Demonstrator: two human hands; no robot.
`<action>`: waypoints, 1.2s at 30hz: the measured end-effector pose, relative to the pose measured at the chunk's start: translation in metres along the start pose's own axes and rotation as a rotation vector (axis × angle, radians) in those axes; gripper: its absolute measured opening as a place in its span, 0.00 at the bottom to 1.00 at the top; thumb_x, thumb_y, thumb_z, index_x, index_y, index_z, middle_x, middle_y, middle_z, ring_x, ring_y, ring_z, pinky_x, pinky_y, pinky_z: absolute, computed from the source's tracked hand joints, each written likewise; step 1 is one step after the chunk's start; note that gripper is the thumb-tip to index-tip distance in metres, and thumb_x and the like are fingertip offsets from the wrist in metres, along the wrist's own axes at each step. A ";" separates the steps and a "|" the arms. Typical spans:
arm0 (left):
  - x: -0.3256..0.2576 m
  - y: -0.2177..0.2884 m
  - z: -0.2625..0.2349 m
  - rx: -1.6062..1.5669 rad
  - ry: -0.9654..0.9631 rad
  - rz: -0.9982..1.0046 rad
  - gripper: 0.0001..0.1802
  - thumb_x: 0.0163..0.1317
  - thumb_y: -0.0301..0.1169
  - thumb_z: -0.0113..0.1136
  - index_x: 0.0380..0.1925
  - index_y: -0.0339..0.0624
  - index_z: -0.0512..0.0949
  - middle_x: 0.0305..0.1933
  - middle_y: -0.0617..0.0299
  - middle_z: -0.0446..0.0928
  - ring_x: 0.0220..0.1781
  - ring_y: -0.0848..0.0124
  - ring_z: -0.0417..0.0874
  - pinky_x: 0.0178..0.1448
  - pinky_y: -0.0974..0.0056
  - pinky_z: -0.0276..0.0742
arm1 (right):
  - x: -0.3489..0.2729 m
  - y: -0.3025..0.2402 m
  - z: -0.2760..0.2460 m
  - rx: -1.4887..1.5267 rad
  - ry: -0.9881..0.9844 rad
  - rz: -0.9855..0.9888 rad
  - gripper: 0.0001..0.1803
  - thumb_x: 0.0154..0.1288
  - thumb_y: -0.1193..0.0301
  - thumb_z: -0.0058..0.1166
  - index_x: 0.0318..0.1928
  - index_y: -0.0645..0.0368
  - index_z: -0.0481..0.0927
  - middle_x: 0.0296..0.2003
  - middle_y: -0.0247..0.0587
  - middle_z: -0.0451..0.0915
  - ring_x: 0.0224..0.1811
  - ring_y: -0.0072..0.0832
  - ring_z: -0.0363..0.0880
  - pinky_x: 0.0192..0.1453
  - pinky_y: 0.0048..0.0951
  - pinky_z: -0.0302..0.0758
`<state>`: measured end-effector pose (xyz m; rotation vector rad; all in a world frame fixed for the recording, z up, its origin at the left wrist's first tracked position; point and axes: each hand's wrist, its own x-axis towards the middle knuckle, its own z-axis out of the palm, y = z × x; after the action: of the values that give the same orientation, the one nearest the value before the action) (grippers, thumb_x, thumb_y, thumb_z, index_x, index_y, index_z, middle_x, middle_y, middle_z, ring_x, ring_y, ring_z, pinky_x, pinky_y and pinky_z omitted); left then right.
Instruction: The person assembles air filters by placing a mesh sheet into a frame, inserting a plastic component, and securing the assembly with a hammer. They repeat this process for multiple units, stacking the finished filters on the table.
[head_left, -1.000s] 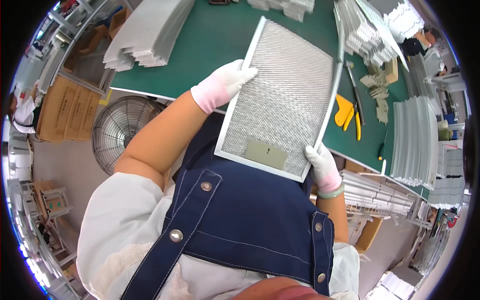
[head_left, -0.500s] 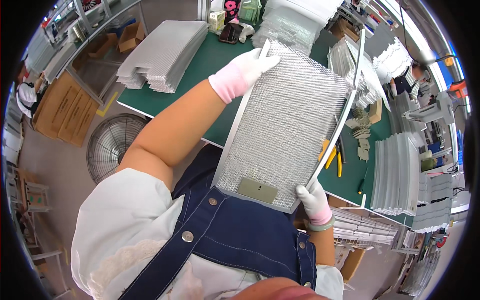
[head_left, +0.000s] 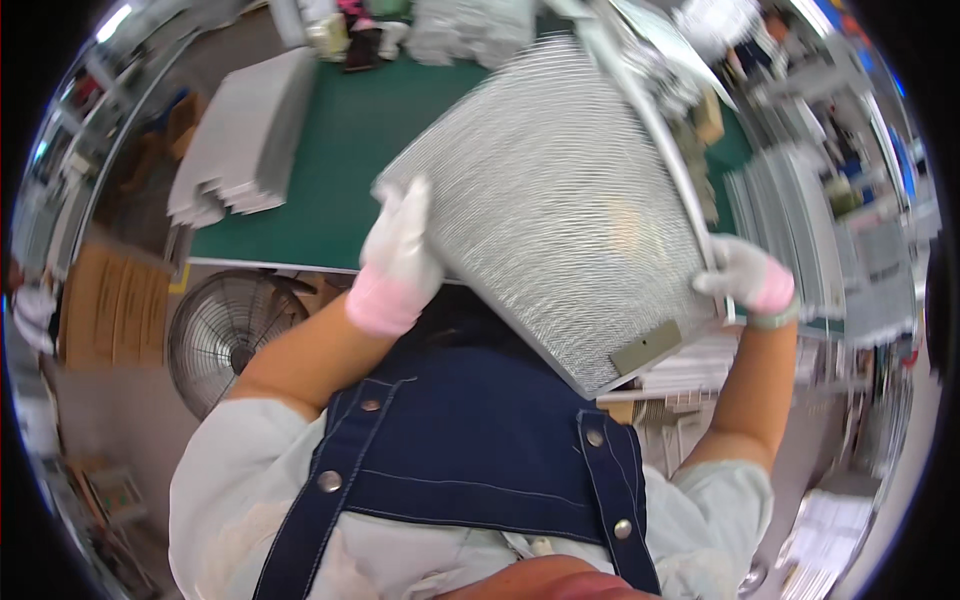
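A silver mesh filter panel (head_left: 550,190) with a thin metal frame hangs tilted in front of me, over the near edge of the green table. A small grey-green plate (head_left: 645,348) sits in its lower corner. My right hand (head_left: 740,272), in a white glove with a pink cuff, grips the panel's right edge close to that corner. Along this edge runs a pale frame strip (head_left: 660,135), reaching up past the mesh. My left hand (head_left: 402,245), gloved alike and smeared by motion, lies with fingers stretched out against the panel's left edge.
On the green table (head_left: 350,130) stand a stack of mesh sheets (head_left: 245,130) at left and more panels (head_left: 785,225) at right. Clear plastic wrapping (head_left: 470,30) lies at the back. A caged floor fan (head_left: 235,340) and leaning cardboard (head_left: 115,305) are at left.
The panel has turned counterclockwise, its lower corner swinging right and up. My right hand has risen to the right with it. My left hand has come down and left, its fingers now straightened.
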<state>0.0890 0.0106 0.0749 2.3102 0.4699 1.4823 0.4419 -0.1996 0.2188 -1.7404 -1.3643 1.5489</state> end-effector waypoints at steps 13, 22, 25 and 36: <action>0.145 0.096 0.020 0.100 -0.732 0.544 0.29 0.51 0.37 0.71 0.53 0.37 0.76 0.53 0.49 0.78 0.59 0.53 0.77 0.64 0.54 0.72 | 0.043 -0.076 0.040 -0.619 -0.132 0.140 0.22 0.62 0.71 0.60 0.56 0.64 0.79 0.37 0.37 0.84 0.39 0.22 0.81 0.49 0.28 0.77; 0.159 0.091 0.042 -0.035 -1.443 0.242 0.18 0.68 0.39 0.56 0.46 0.35 0.77 0.36 0.49 0.80 0.42 0.55 0.83 0.48 0.57 0.78 | 0.039 -0.046 0.108 -0.926 0.745 -0.463 0.14 0.64 0.61 0.59 0.33 0.60 0.79 0.25 0.50 0.78 0.31 0.49 0.80 0.35 0.43 0.75; 0.132 0.073 0.033 0.070 -1.122 0.368 0.18 0.69 0.44 0.54 0.40 0.39 0.75 0.30 0.49 0.79 0.36 0.51 0.83 0.41 0.53 0.78 | 0.052 -0.035 0.111 -1.113 0.833 -0.430 0.16 0.67 0.60 0.56 0.29 0.59 0.77 0.21 0.48 0.75 0.27 0.48 0.79 0.32 0.42 0.74; 0.119 0.039 -0.022 0.372 -0.830 0.407 0.16 0.66 0.43 0.57 0.29 0.43 0.75 0.20 0.53 0.75 0.27 0.50 0.81 0.34 0.50 0.77 | 0.056 -0.017 0.097 -1.034 0.836 -0.516 0.16 0.70 0.59 0.54 0.30 0.57 0.77 0.22 0.48 0.75 0.27 0.48 0.78 0.31 0.44 0.73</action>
<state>0.1191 0.0334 0.1962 3.1610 0.0302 0.4484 0.3398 -0.1709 0.1788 -1.9057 -1.9775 -0.2911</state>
